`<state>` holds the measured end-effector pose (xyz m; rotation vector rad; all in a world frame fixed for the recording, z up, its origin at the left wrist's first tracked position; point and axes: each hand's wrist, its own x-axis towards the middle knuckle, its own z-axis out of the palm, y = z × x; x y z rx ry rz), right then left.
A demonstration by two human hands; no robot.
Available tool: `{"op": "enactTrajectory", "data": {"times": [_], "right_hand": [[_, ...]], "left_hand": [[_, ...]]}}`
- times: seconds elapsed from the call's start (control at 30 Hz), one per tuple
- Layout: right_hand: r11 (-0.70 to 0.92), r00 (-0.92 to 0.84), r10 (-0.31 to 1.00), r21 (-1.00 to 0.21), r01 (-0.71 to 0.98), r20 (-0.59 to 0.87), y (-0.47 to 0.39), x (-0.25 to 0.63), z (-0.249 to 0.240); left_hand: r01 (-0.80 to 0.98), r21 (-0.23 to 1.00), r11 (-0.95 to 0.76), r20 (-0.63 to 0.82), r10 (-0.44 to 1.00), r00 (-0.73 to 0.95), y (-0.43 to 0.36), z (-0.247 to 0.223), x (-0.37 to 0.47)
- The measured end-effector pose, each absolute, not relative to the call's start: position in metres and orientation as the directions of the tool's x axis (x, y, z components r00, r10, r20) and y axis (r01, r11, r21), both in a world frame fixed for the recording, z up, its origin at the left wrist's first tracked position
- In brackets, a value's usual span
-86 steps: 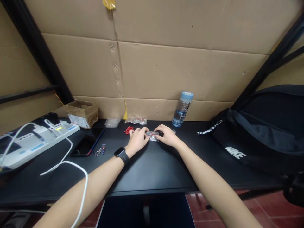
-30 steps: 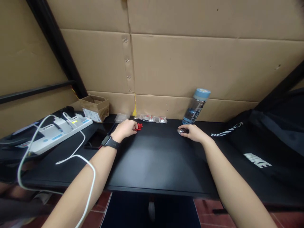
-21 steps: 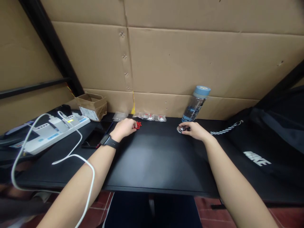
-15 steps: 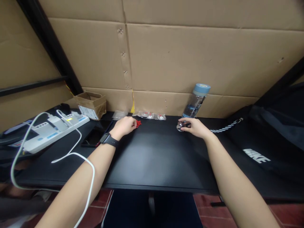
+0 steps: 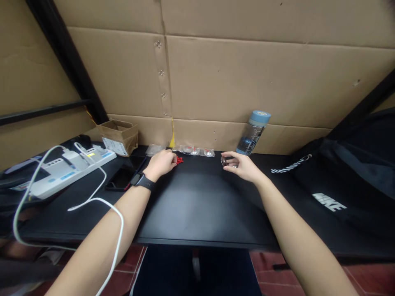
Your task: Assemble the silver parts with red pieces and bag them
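Note:
My left hand (image 5: pixel 163 163), with a dark watch at the wrist, is closed with its fingers curled at a small red openwork piece (image 5: pixel 179 160). The red piece pokes out past the fingertips at the back of the black table. To the right, my right hand (image 5: pixel 243 166) pinches a small shiny round metal object (image 5: pixel 223 161) between thumb and fingers. Its exact kind is too small to tell. Behind the hands lie small clear plastic packets (image 5: pixel 207 152) with silvery and red contents.
A blue-lidded clear bottle (image 5: pixel 251 133) stands behind my right hand. At right lies a black bag (image 5: pixel 354 176) with a striped strap (image 5: pixel 288 165). At left are a phone (image 5: pixel 119 180), a power strip (image 5: pixel 72 174), a white cable (image 5: pixel 114 207) and a cardboard box (image 5: pixel 121 135).
My right hand has moved left, away from the bottle's base, carrying the shiny round metal object. My left hand stays at the red piece.

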<state>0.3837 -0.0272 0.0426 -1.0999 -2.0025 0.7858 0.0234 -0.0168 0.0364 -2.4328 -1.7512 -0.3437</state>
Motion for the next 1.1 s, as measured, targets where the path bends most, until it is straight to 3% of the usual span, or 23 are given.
{"op": "enactTrajectory", "data": {"times": [0.23,0.33,0.47,0.6,0.73,1.1], "right_hand": [[0.388,-0.410,0.874,-0.884,0.260,0.263,-0.033,0.362,0.034],[0.349,-0.400,0.882,-0.917,0.194,0.250,-0.035,0.356,0.034],[0.304,-0.402,0.879,-0.951,0.057,0.257,-0.040,0.347,0.034],[0.275,-0.431,0.864,-0.961,-0.026,0.259,-0.045,0.339,0.035],[0.265,-0.445,0.857,-0.963,-0.055,0.261,-0.048,0.335,0.034],[0.240,-0.472,0.847,-0.968,-0.069,0.244,-0.052,0.325,0.031]], "left_hand": [[0.955,0.020,-0.295,0.344,0.899,0.270,-0.024,0.048,0.031],[0.913,0.163,-0.373,0.381,0.878,0.291,-0.027,0.048,0.038],[0.706,0.432,-0.562,0.430,0.816,0.387,-0.037,0.048,0.058],[0.639,0.522,-0.565,0.434,0.821,0.371,-0.051,0.049,0.081],[0.647,0.512,-0.565,0.449,0.818,0.359,-0.059,0.046,0.094],[0.741,0.315,-0.593,0.503,0.767,0.399,-0.063,0.037,0.100]]}}
